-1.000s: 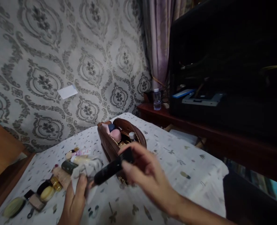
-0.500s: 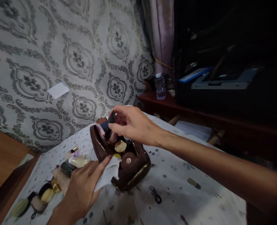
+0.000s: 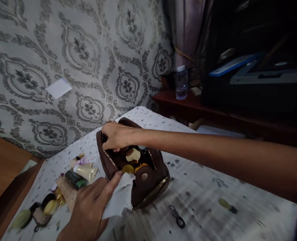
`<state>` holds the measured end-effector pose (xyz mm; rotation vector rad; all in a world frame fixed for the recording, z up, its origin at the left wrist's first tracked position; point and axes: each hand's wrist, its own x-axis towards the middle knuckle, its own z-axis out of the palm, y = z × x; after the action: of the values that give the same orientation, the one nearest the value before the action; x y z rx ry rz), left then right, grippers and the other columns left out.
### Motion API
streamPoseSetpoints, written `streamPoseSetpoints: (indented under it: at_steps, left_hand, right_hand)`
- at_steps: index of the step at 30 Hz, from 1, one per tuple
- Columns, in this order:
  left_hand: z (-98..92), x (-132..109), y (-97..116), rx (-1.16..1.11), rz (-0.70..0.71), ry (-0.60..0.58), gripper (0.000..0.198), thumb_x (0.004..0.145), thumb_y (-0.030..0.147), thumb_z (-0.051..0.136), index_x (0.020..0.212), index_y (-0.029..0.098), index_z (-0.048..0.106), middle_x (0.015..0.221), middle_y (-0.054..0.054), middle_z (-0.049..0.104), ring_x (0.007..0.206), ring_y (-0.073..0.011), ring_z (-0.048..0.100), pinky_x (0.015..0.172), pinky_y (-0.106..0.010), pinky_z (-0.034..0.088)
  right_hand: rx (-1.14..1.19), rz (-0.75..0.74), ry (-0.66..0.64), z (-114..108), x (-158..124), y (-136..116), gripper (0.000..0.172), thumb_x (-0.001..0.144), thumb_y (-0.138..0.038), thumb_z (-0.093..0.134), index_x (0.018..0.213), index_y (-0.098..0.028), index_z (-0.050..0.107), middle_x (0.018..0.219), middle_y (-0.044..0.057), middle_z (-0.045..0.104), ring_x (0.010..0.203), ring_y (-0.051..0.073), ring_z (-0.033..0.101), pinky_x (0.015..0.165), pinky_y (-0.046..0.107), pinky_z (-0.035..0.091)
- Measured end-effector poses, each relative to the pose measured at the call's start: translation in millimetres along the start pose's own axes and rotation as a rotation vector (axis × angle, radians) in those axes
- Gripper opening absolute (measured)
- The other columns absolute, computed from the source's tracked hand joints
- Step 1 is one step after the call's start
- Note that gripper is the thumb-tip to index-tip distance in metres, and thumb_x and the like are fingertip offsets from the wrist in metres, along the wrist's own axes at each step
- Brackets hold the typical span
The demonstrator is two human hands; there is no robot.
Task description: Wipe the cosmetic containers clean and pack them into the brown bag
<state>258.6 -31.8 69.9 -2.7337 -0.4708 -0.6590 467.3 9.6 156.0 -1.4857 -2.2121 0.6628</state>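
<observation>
A brown zip pouch stands open on the patterned tablecloth, packed with small cosmetics, among them a gold-lidded jar. My right hand reaches into its far left end. Its fingers are curled down inside, and what they hold is hidden. My left hand rests against the pouch's near edge, pinching a white tissue between thumb and fingers.
Left of the pouch lie a cream tube, a dark green tube, a gold-capped item and an open compact. A water bottle stands on a dark wooden shelf behind. Patterned wallpaper backs the table.
My right hand carried a black tube from in front of the pouch up over it and down inside; the tube no longer shows. My left hand moved with the tissue to the pouch's edge.
</observation>
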Motion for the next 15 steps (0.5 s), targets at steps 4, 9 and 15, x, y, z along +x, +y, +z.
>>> streamPoseSetpoints:
  at_steps: [4, 9, 15]
  left_hand:
    - [6.1, -7, -2, -0.041, -0.032, -0.006, 0.065, 0.101, 0.054, 0.015, 0.156, 0.022, 0.027, 0.095, -0.011, 0.073, 0.071, -0.0209, 0.071, 0.058, -0.027, 0.055]
    - [6.7, -9, 2, -0.048, -0.065, -0.014, 0.06, 0.102, 0.047, 0.017, 0.156, 0.022, 0.026, 0.098, -0.012, 0.073, 0.077, -0.0216, 0.072, 0.065, -0.028, 0.057]
    - [-1.1, -6, 0, -0.092, -0.031, -0.079, 0.062, 0.102, 0.05, 0.018, 0.158, 0.021, 0.019, 0.106, -0.014, 0.073, 0.084, -0.0224, 0.073, 0.067, -0.028, 0.058]
  right_hand:
    - [0.011, 0.014, 0.055, 9, 16, 7, 0.018, 0.068, -0.001, 0.062, 0.083, -0.008, 0.068, 0.071, 0.009, 0.071, 0.062, 0.017, 0.066, 0.054, 0.023, 0.047]
    - [0.042, 0.003, 0.142, 20, 26, 20, 0.021, 0.063, -0.002, 0.069, 0.081, -0.012, 0.067, 0.091, 0.012, 0.072, 0.076, 0.021, 0.069, 0.059, 0.024, 0.05]
    - [-0.024, 0.021, 0.134, 16, 16, 12, 0.03, 0.068, -0.008, 0.069, 0.097, -0.012, 0.067, 0.105, 0.016, 0.07, 0.093, 0.026, 0.068, 0.065, 0.026, 0.053]
